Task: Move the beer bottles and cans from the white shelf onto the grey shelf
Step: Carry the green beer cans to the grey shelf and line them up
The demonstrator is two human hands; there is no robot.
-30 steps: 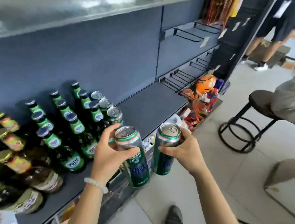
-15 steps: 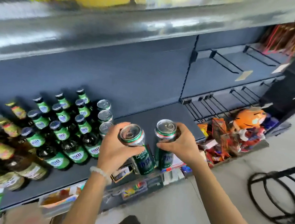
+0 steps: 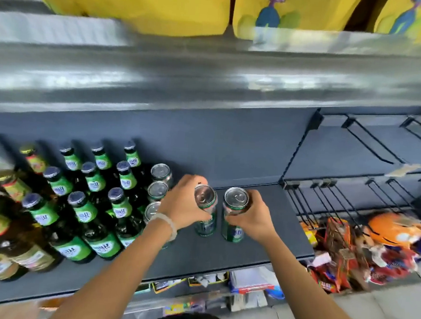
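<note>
**A:** How far along is this? Looks mostly stocked: rows of green beer bottles [image 3: 90, 215] and three cans [image 3: 161, 173] already stand on the grey shelf [image 3: 259, 262], just left of the hands.

**B:** Yeah, can't see the white shelf though (so no idea what's left). Left hand [image 3: 184, 208] is wrapped round a green can [image 3: 205, 211], right hand [image 3: 252, 217] grips a second can [image 3: 234, 213] touching its right side. Both look about set down, upright, not released.

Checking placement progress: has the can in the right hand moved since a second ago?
Yes. The right hand has carried its can from in front of the grey shelf edge in over its surface.
</note>
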